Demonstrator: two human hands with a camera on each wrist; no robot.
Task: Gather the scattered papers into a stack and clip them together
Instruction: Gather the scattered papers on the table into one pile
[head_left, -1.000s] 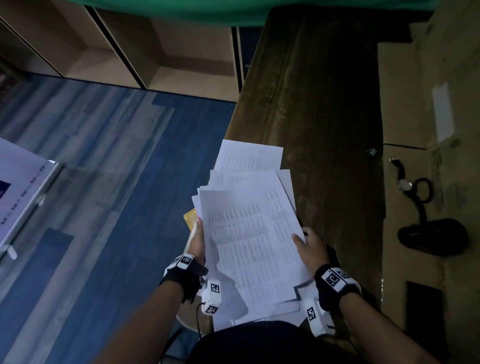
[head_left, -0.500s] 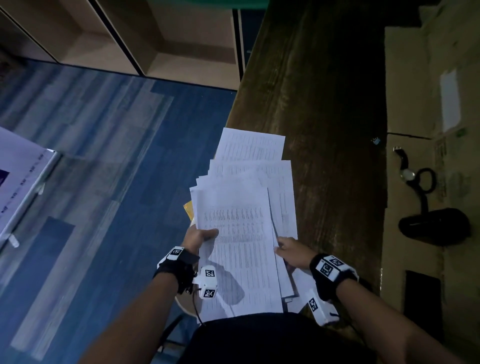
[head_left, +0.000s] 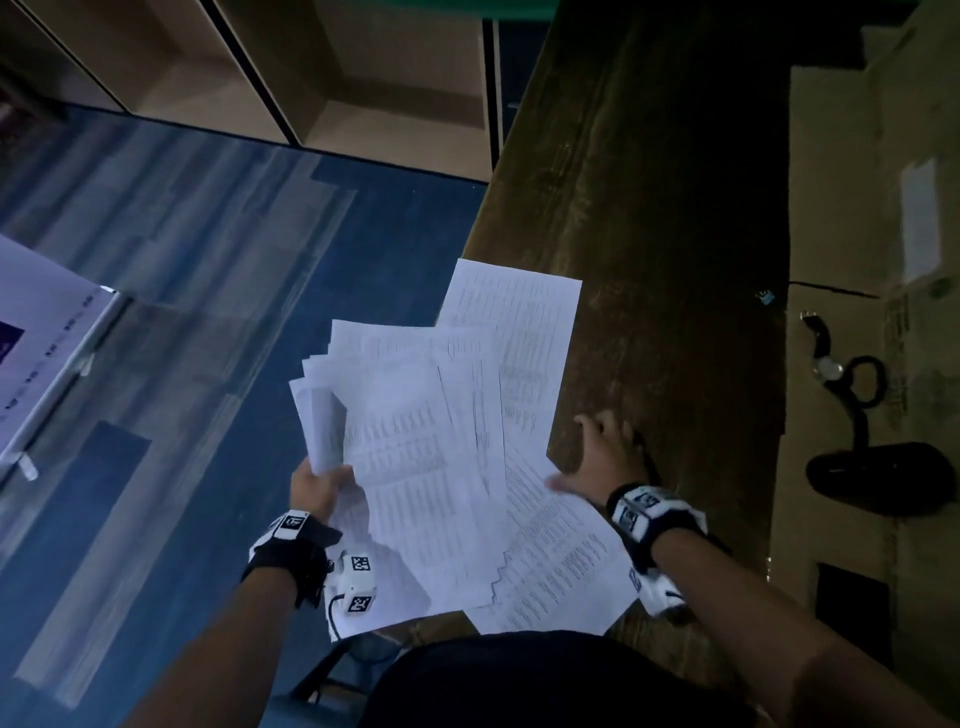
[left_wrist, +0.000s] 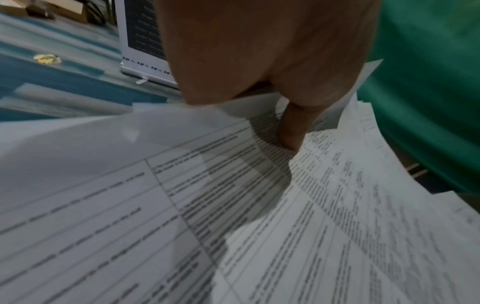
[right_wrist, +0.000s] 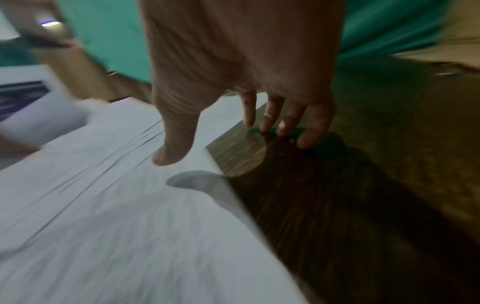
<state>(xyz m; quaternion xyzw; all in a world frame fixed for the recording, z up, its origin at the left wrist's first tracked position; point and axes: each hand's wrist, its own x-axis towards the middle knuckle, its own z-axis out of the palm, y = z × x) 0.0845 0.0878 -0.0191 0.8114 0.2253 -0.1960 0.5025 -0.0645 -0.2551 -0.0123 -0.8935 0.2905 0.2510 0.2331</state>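
Several white printed papers (head_left: 441, 447) fan out over the left edge of the dark wooden table (head_left: 665, 218). My left hand (head_left: 317, 486) grips the bundle at its left edge, thumb on top (left_wrist: 291, 131), and the sheets (left_wrist: 182, 205) curl up there. My right hand (head_left: 602, 457) hovers with spread, straight fingers over the table just right of the papers (right_wrist: 116, 205); its fingers (right_wrist: 272, 119) hold nothing. A small clip-like object (head_left: 765, 297) lies far off at the table's right edge.
Cardboard (head_left: 857, 208) lies along the table's right side with a wristwatch (head_left: 826, 364) and a black object (head_left: 878, 475) on it. Blue and grey floor (head_left: 182, 312) is at left, with a white banner stand (head_left: 47, 353) and wooden shelving (head_left: 337, 78) beyond.
My right hand has let go of the papers and moved right and away over the table, fingers spread. The left hand has lifted and tilted the bundle leftwards, so the sheets fan wider.
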